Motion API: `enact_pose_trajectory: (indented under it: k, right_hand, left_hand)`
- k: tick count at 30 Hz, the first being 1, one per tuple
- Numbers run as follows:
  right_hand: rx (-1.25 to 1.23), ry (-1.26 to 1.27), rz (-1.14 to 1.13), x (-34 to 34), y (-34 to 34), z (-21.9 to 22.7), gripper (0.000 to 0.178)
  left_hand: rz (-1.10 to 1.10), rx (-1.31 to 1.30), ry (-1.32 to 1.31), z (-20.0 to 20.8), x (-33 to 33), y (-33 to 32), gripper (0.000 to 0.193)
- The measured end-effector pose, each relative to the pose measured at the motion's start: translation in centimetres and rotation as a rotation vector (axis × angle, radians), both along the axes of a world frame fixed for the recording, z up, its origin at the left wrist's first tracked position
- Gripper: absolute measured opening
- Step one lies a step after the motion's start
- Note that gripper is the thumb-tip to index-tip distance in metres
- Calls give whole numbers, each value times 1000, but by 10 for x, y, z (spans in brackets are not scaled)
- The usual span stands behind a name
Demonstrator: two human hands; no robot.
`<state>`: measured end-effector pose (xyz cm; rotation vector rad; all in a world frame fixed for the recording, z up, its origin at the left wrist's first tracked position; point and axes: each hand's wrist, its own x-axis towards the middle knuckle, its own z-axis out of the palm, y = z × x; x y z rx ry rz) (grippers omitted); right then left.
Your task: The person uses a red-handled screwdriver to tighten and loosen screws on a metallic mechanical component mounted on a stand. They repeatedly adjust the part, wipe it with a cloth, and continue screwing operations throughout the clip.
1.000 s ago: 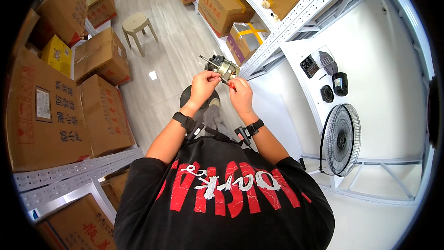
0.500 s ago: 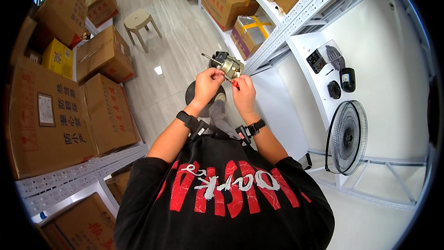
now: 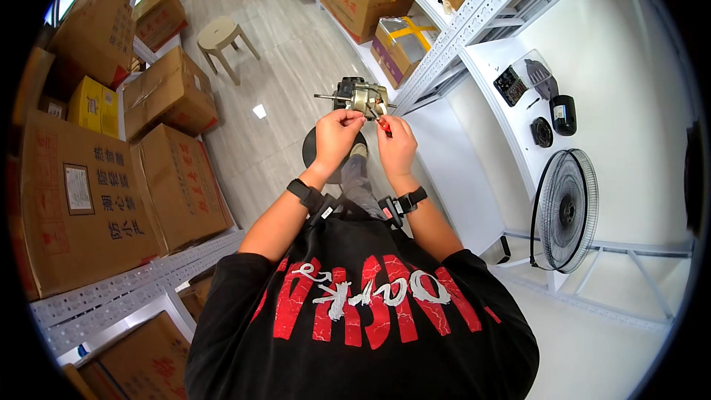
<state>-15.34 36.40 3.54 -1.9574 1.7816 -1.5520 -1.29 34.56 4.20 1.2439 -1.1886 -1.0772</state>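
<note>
A fan motor, metal with black parts, has a thin shaft pointing left. It sits just beyond my hands, above a dark round base that my forearm and hand partly cover. With fingers pinched together, my left hand is at the near side of the motor; whatever lies between its fingertips is too small to make out. My right hand is closed on a small red-handled screwdriver, whose thin blade slants up and left toward the motor.
On the white shelf at right lie a black circuit-like part, a dark grey cover, a black cylindrical housing and a round black part. A fan grille leans nearby. Cardboard boxes line the left; a beige stool stands ahead.
The motor has turned so that its shaft lies closer to level. The screwdriver shows more of its red handle and now slants toward the motor. Both hands stay close together below it.
</note>
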Motion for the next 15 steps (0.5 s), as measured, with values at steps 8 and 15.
enact_pose_trajectory:
  k: [8,15]
  right_hand:
    - [62,-92,70,0,-4,10,15]
    - [167,-185,92,-2,2,9,15]
  left_hand:
    - [55,7,-3,3,-8,-2,13]
    - [71,29,73,-8,-4,-1,14]
